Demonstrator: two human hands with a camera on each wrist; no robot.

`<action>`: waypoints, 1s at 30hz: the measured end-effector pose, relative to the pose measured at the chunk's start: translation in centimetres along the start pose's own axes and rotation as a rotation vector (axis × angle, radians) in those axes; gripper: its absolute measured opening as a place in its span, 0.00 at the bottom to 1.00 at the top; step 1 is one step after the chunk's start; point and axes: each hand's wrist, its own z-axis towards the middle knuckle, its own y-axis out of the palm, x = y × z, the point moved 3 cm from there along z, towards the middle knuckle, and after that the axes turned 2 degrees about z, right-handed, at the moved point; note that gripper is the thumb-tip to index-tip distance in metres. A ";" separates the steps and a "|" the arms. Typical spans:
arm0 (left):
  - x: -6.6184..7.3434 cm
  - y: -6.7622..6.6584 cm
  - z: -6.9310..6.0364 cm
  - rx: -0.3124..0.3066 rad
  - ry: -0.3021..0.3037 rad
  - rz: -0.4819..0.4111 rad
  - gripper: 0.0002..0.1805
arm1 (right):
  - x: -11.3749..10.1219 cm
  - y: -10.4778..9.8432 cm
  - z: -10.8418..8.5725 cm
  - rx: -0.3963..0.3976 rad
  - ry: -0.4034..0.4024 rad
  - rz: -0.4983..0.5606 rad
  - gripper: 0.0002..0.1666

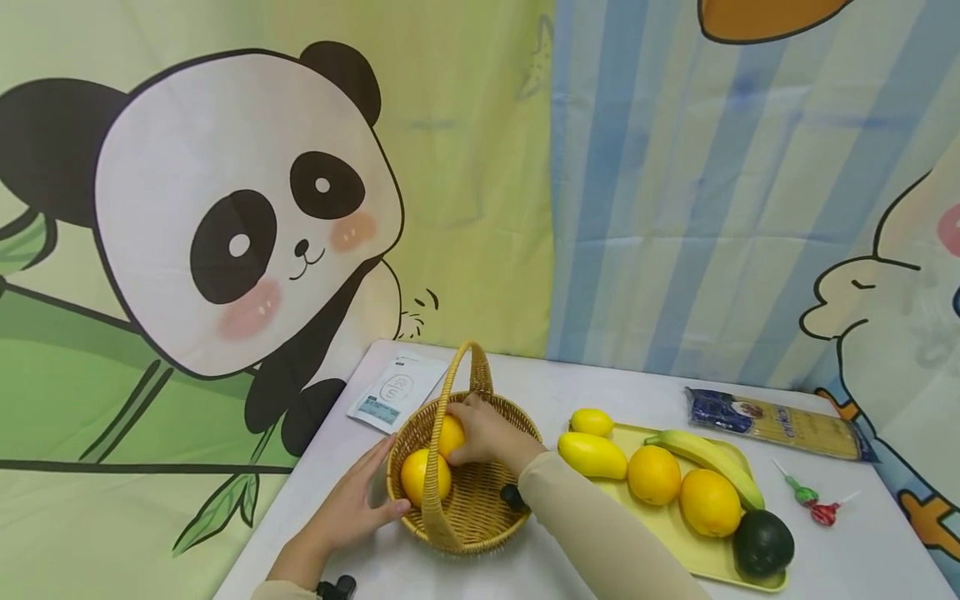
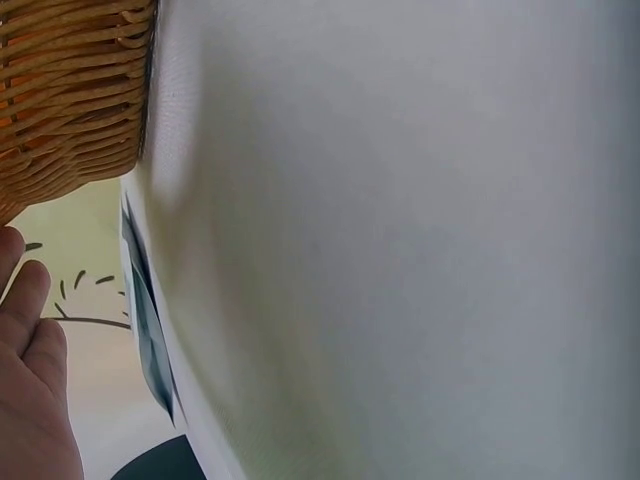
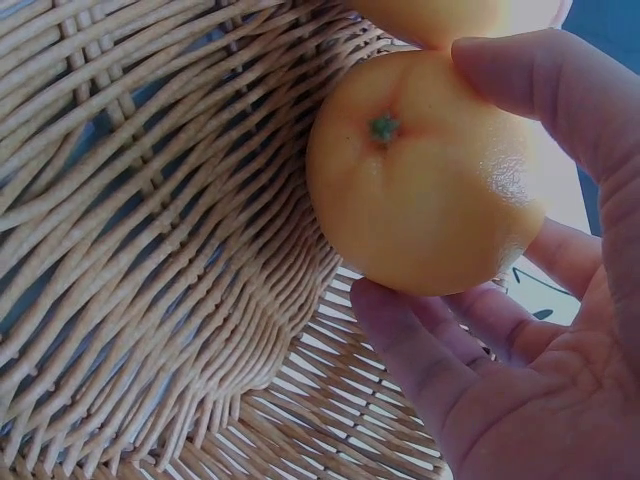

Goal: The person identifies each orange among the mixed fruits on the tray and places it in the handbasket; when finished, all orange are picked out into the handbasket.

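A wicker basket with a tall arched handle stands on the white table. Inside it, my right hand grips an orange; in the right wrist view thumb and fingers curl round that orange, close to the woven wall. A second orange lies in the basket's left part, partly behind the handle. My left hand is at the basket's left side, thumb near the rim and fingers extended along the outer wall. In the left wrist view, its fingers look straight, beside the basket's weave.
Right of the basket, a yellow tray bears oranges, a banana, yellow fruits and a dark green round fruit. Behind are a white pouch and a pasta packet. Two lollipops lie at the right.
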 end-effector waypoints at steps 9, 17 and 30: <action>0.2 0.1 0.1 0.005 0.011 -0.010 0.57 | 0.3 0.4 0.3 0.004 -0.015 -0.053 0.49; 0.1 0.2 0.2 0.004 0.026 0.001 0.58 | 0.2 0.2 -0.1 -0.018 -0.011 -0.037 0.49; 0.0 0.1 0.1 0.006 0.012 0.016 0.57 | 0.6 -1.1 -1.1 -0.025 -0.048 0.068 0.54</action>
